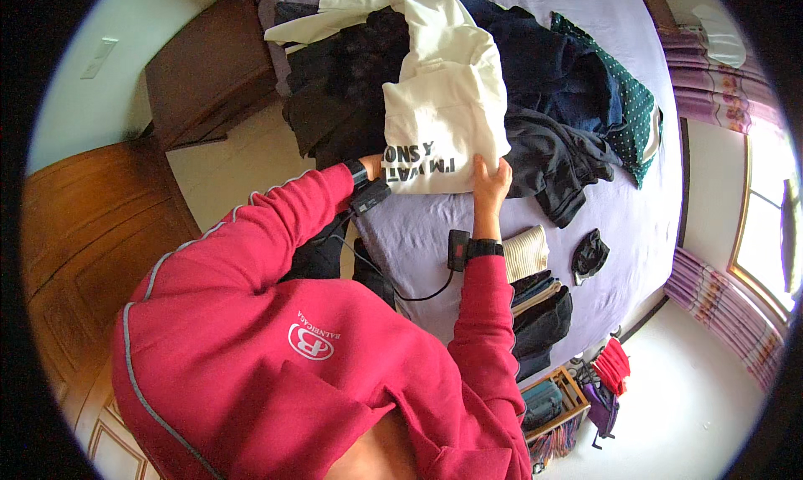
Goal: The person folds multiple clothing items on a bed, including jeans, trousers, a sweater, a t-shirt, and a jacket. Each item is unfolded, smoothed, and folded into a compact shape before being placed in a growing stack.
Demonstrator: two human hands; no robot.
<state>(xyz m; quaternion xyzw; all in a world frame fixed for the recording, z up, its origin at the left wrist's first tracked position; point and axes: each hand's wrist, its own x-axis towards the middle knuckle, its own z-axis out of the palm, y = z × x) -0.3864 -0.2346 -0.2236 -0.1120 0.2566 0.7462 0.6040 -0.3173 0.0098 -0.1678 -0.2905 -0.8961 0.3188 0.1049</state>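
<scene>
A white printed top [439, 119] lies partly folded over the pile of dark clothes, with dark lettering near its edge on my side. One sleeve stretches away to the far left. My right hand [491, 179] grips the near right corner, thumb on top of the cloth. At the near left edge is my left hand [372, 166], its fingers tucked behind the fabric and mostly hidden, holding that side. Beneath and around the top spread black garments [345, 78] and a navy garment [552, 72]. A dark grey garment [552, 160] lies to the right.
A lilac-sheeted bed [414, 241] carries everything. Near its right side sit a striped cream folded cloth [526, 253], folded dark clothes [542, 323] and a small black item [590, 254]. A wooden crate [564, 405] stands beside the bed. A cable [420, 299] hangs from my right wrist device.
</scene>
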